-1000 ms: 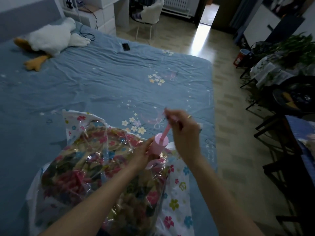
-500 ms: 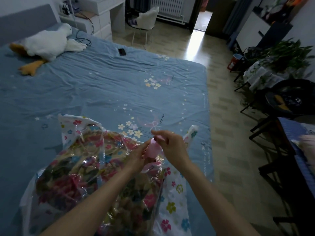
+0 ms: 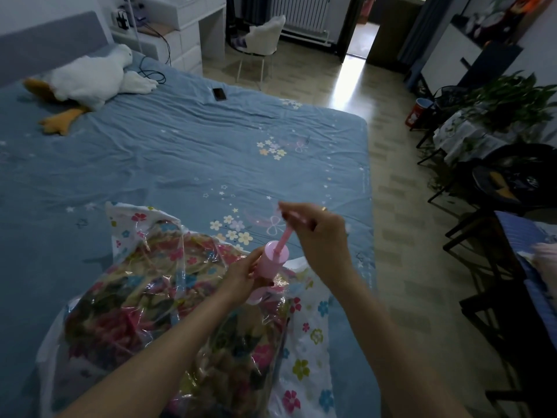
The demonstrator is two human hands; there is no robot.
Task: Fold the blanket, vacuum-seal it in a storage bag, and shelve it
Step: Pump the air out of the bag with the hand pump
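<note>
Head view, pump: the pink hand pump (image 3: pixel 272 260) stands on the storage bag (image 3: pixel 310 336), its base on the bag's top face, a little tilted.
Head view, left hand: the left hand (image 3: pixel 244 277) is curled round the pump's barrel and holds it down on the bag.
Head view, right hand: the right hand (image 3: pixel 321 230) grips the plunger handle (image 3: pixel 291 214), fingers closed round it, above the barrel and to its right.
Rod: the pink rod (image 3: pixel 283 238) is drawn out; its long axis runs from the barrel up towards the right hand.
Blanket: the flowered blanket (image 3: pixel 156 300) lies folded inside the bag, below and left of both grips, on the bed (image 3: pixel 180 152).
Next move, my judgement: push the handle down along the rod's axis; the right hand does it, the left only steadies.
Progress: the bag looks still puffy, so pumping seems not finished.
</note>
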